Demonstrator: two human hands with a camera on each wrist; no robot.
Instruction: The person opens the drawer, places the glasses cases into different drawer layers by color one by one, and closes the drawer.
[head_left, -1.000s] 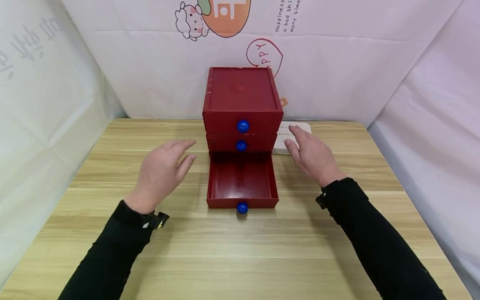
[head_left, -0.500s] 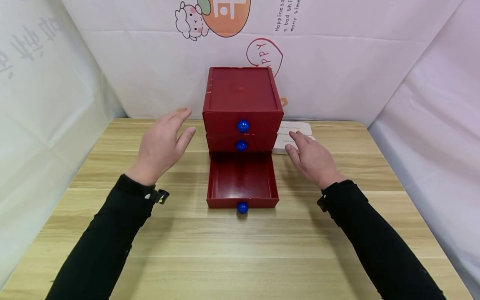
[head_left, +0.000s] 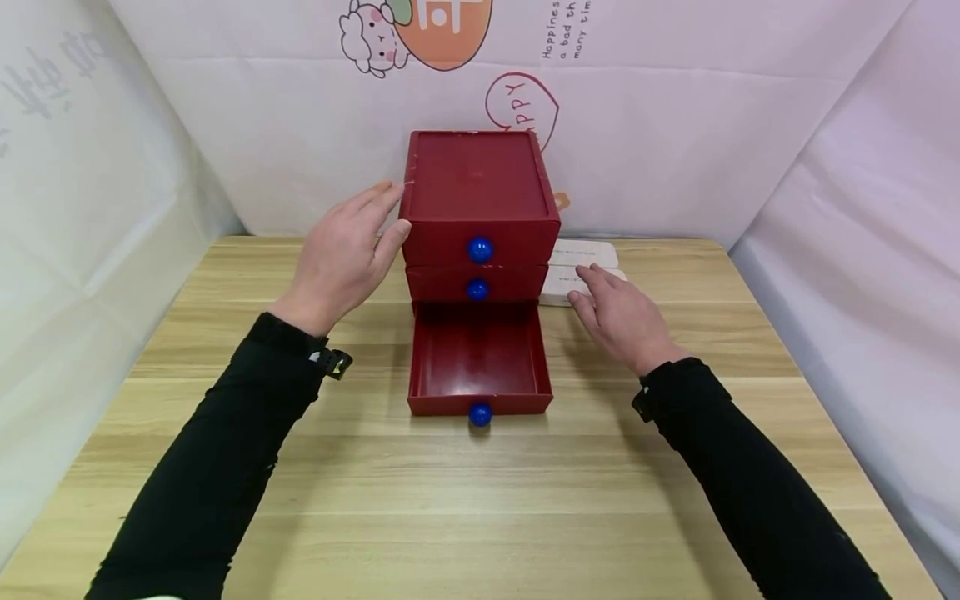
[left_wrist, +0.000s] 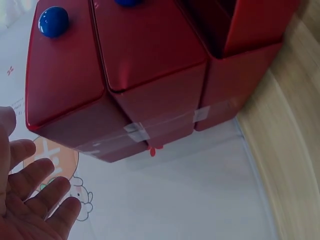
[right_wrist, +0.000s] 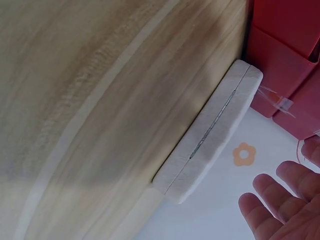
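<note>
A red cabinet (head_left: 478, 179) of three stacked drawers with round blue knobs stands at the middle of the table. Its bottom drawer (head_left: 480, 350) is pulled out, with nothing visible inside; the upper two are closed. My left hand (head_left: 345, 254) is held beside the top left side of the cabinet, fingers extended. In the left wrist view, a gap shows between its fingers (left_wrist: 42, 187) and the red side. My right hand (head_left: 626, 321) hovers with loosely spread fingers by a flat white case (head_left: 581, 252) to the cabinet's right. Neither hand holds anything.
The white case (right_wrist: 210, 130) lies against the cabinet's right side and shows a long seam along its edge. Clear tape joins the cabinet's sections at the side. Printed white cloth (head_left: 645, 150) walls off the back and both sides of the wooden table (head_left: 480, 508).
My left hand has risen and moved forward, then right, toward the cabinet's upper left side. My right hand has hardly moved. The head view has shifted slightly.
</note>
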